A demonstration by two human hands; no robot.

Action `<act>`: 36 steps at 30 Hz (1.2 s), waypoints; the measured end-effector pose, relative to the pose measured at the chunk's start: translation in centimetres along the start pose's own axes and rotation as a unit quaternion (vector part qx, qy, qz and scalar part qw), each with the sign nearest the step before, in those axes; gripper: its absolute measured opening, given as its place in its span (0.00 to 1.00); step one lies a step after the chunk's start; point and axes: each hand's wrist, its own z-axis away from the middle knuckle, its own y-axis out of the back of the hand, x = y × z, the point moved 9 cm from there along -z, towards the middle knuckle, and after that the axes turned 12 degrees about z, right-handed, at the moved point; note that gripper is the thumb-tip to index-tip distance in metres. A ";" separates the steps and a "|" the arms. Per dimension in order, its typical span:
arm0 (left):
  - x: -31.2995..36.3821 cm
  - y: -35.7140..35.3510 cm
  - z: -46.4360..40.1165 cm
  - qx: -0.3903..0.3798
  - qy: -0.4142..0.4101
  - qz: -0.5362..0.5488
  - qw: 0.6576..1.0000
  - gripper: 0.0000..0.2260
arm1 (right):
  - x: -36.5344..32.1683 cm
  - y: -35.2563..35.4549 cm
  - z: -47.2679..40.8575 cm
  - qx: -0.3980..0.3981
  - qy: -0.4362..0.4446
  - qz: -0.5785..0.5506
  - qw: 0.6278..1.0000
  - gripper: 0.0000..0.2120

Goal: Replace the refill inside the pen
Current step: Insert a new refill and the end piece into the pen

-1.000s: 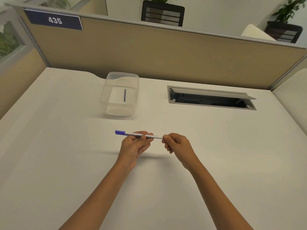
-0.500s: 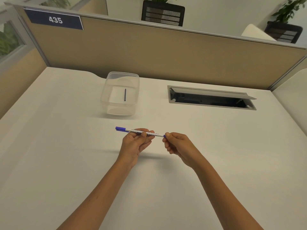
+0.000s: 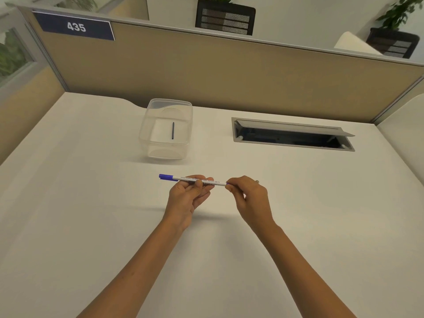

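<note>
Head view. A white-barrelled pen [image 3: 199, 181] with a blue cap [image 3: 167, 177] was held nearly level above the white bench [image 3: 68, 214], near the centre of the frame. The left hand [image 3: 188, 196] was closed around the middle of the barrel, with the thumb laid over the printed lettering and the fingers curled beneath. The right hand [image 3: 249, 196] was closed in a pinch on the uncapped end of the pen, where a small trace of blue was visible at the fingertips [image 3: 230, 183]; the end itself was largely hidden by them. The capped end was directed toward 9 o'clock and projected clear of the left hand.

At 12 o'clock from the pen, well apart from both hands, a clear plastic container [image 3: 166, 129] was stood on the bench. A thin dark refill [image 3: 172, 130] was seen inside it, lying along the 12-to-6 o'clock line; whether it rested flat on the container's floor could not be told with certainty.

At 2 o'clock from the pen, a rectangular cable hatch [image 3: 291, 135] was set into the bench with its metal flap raised. A beige partition [image 3: 229, 72] bounded the far edge of the bench, and a dark blue plate [image 3: 75, 27] marked "435" was fixed at its upper left corner. Both forearms entered the frame from 6 o'clock.
</note>
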 end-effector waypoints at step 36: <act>-1.3 -0.8 0.0 -0.001 0.034 0.003 0.999 0.06 | 2.4 -0.8 1.1 -0.008 -0.110 -0.140 0.984 0.07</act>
